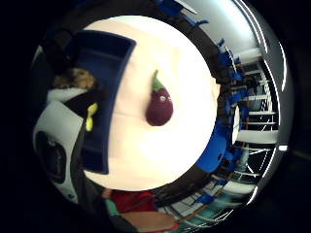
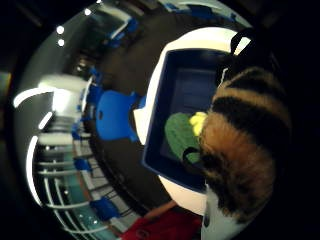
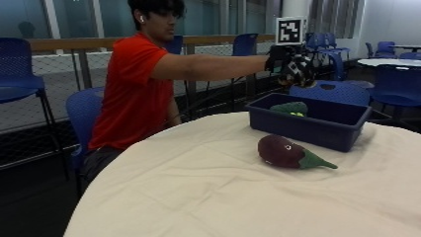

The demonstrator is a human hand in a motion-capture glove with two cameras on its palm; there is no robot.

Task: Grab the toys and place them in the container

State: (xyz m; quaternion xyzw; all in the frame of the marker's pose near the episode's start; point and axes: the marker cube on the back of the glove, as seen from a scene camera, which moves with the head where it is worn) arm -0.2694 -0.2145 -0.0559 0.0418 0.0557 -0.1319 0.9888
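From the left, we see the person's arm stretched out over the round counter (image 3: 197, 192), whose near edge curves across the foreground with broad bare cloth between it and the toys. Our right hand (image 3: 294, 66) hangs above the bin (image 3: 329, 132), its grip curled round a striped toy (image 3: 299, 71); the thumb-side view shows brown and black stripes filling the space near the palm (image 2: 245, 145). The bin sits near the far counter edge, open at the top. Just before it lies the aubergine (image 3: 286, 152), apart from its wall, with free cloth all round. We count three toys: one in the grip, one green toy (image 3: 289, 107) in the bin, one aubergine on the counter. There is one bin.
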